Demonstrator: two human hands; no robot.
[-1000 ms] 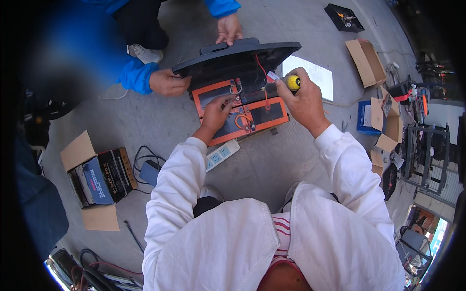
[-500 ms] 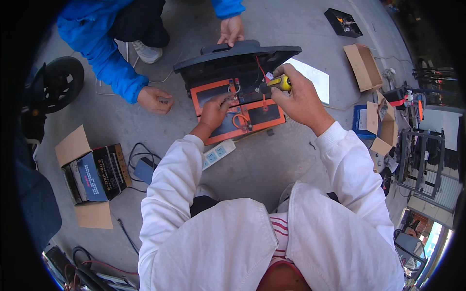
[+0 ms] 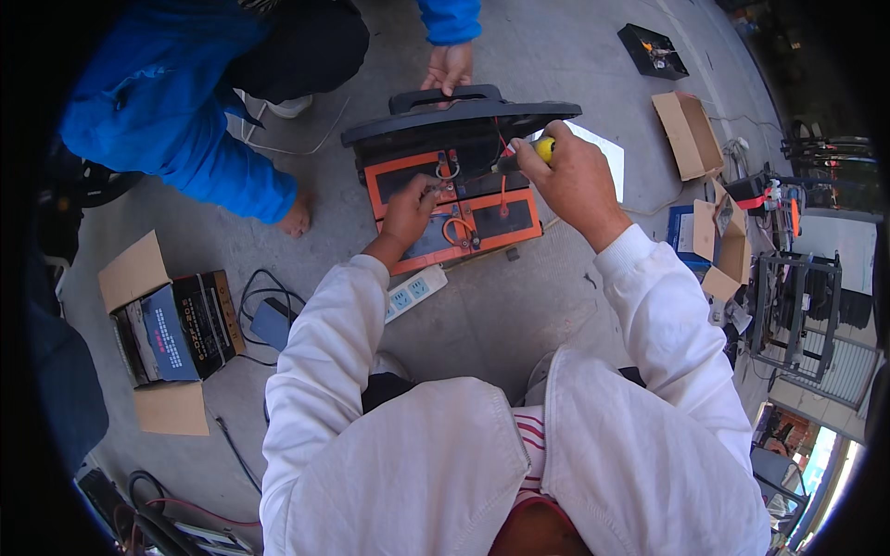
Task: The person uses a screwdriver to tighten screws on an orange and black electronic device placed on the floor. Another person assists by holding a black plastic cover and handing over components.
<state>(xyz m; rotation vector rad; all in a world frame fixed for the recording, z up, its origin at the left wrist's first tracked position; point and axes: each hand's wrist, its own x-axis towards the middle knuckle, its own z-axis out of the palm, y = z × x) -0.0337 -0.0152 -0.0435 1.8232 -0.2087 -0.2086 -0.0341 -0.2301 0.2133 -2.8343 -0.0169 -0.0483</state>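
My right hand (image 3: 582, 181) is wrapped round a screwdriver (image 3: 546, 148) with a yellow and black handle, pointing left over the open battery case. Its tip cannot be made out. The fingers of my left hand (image 3: 406, 218) are pinched together at a terminal of the orange-edged batteries (image 3: 505, 219); anything between them is too small to tell. A white wire loop and an orange one join terminals beside those fingers. The black lid (image 3: 445, 123) stands raised, and a co-worker's hand (image 3: 451, 69) grips its handle. A thin red wire runs down inside the lid.
A power strip (image 3: 415, 293) lies just below the batteries. To the left are an opened carton (image 3: 171, 410) and a blue-grey box (image 3: 272, 323) with a black cable. Cartons (image 3: 686, 136) and a black tray (image 3: 640, 42) sit at right. The co-worker's blue sleeve (image 3: 232, 176) reaches in at upper left.
The co-worker has leaned in further, and their lower hand has moved down and left. The lid has shifted slightly to the right. My hands stay nearly in place, the screwdriver slightly higher.
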